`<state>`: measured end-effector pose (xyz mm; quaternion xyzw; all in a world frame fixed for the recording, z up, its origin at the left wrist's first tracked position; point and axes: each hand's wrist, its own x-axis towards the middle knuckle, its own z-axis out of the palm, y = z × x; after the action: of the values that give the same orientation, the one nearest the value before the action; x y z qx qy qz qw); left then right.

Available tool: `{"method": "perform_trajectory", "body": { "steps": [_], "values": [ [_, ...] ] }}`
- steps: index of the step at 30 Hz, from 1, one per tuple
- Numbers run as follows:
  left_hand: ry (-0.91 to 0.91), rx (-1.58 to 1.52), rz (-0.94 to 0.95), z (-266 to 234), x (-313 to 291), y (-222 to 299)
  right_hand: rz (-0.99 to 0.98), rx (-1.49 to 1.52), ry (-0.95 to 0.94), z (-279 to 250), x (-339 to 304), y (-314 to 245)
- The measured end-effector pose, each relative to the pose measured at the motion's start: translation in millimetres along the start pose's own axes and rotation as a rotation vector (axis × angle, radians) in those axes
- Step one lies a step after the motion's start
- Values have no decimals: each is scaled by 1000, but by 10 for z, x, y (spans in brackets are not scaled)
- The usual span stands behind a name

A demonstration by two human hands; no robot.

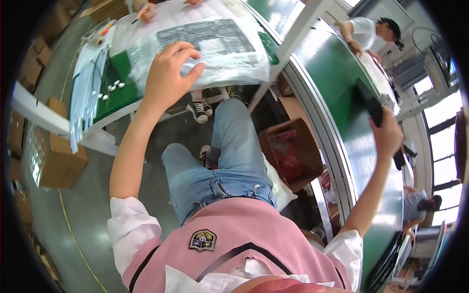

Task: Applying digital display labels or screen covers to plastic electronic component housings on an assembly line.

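My left hand (171, 73) hovers at or just over the near edge of a clear plastic bag (220, 73), its fingers curved and apart. Whether the fingertips touch the film cannot be made out. Inside the bag lies a flat dark panel with rows like a keyboard (205, 33). Out to the right, my right hand (389, 134) is closed round the near end of a long black bar-shaped thing (369, 100), which is tilted over the green work line. The kind of this black thing does not show.
Pale plastic strips (88, 93) and small white pieces (112, 87) lie left on the green table. A white post (298, 44) divides the table from the green line (337, 93). An open carton (293, 154) stands below. Across the line works a person (366, 34); another's hand (145, 13) is opposite.
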<state>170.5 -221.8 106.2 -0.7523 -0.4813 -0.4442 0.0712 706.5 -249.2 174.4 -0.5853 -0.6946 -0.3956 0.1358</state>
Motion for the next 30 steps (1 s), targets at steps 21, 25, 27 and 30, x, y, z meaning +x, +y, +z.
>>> {"method": "perform_trajectory", "body": {
  "steps": [21,25,27,30],
  "values": [
    [-43,254,-72,-98,-219,-327,-614,1314,271,463,962,-3837],
    [-119,81,225,-218,-241,-181,-294,1313,318,372,1056,-4017],
    [52,45,60,-284,-266,-289,-192,1282,288,395,1093,-4017],
    [374,-29,-251,-456,-364,-630,-159,1380,60,664,1037,-3989]
  ]
}}
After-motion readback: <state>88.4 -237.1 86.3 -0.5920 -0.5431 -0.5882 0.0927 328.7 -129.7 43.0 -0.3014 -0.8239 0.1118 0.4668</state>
